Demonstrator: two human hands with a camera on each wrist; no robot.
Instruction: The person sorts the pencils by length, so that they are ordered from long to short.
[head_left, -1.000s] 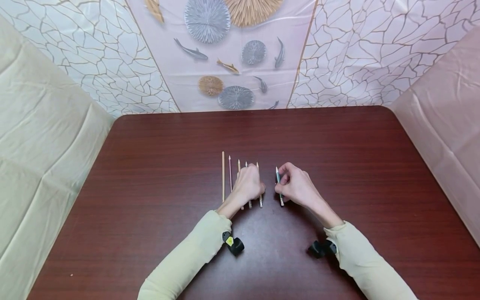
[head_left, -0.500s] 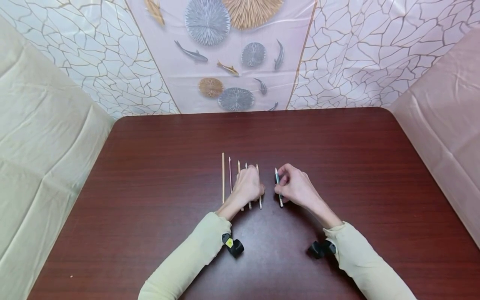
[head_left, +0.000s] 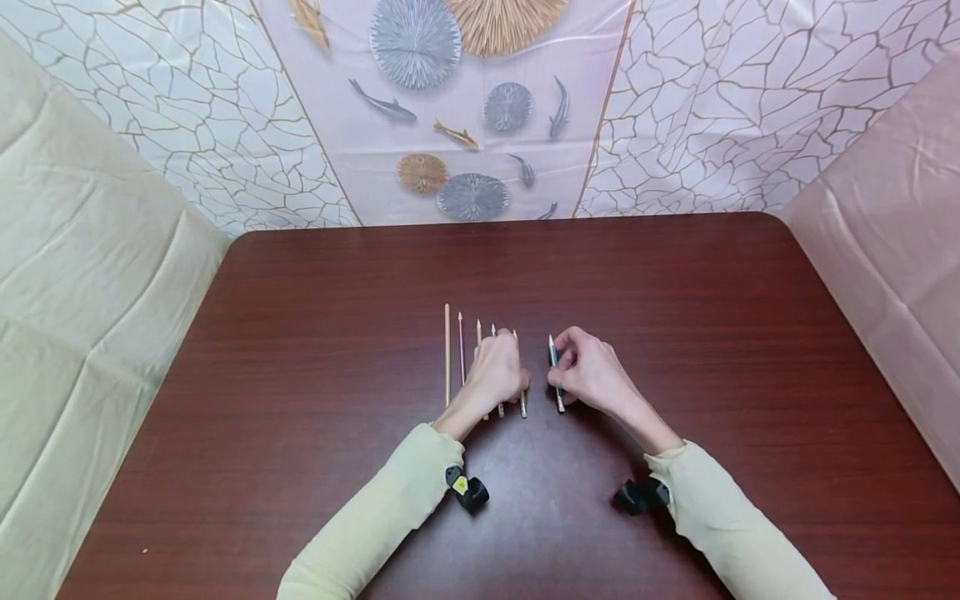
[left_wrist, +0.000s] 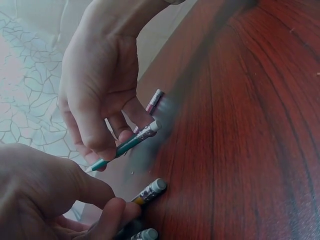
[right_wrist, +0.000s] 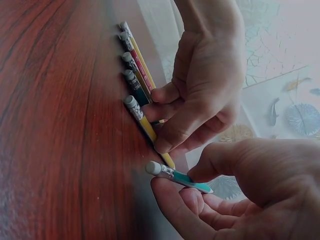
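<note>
My right hand [head_left: 596, 371] pinches a teal pencil [right_wrist: 200, 187] between thumb and fingers, its eraser end toward me. To its left, my left hand [head_left: 497, 367] pinches a yellow pencil [right_wrist: 148, 129], the rightmost of a row on the table. Also in the row are a dark teal pencil [right_wrist: 141, 91], another yellow one [right_wrist: 134, 65], a red pencil [head_left: 461, 342] and a long yellow pencil [head_left: 447, 350] at the far left. The left hand hides the middle of several pencils in the head view. Behind the right hand, a red pencil end [left_wrist: 155, 100] shows in the left wrist view.
The brown wooden table [head_left: 675, 275] spreads around both hands. Patterned cloth [head_left: 465, 108] hangs behind it, and pale cloths [head_left: 82, 308] hang at its sides. A tiny pale speck [head_left: 145, 551] lies at the front left.
My right hand has shifted slightly left with the teal pencil, narrowing the gap to the yellow pencil. The left hand has stayed nearly still.
</note>
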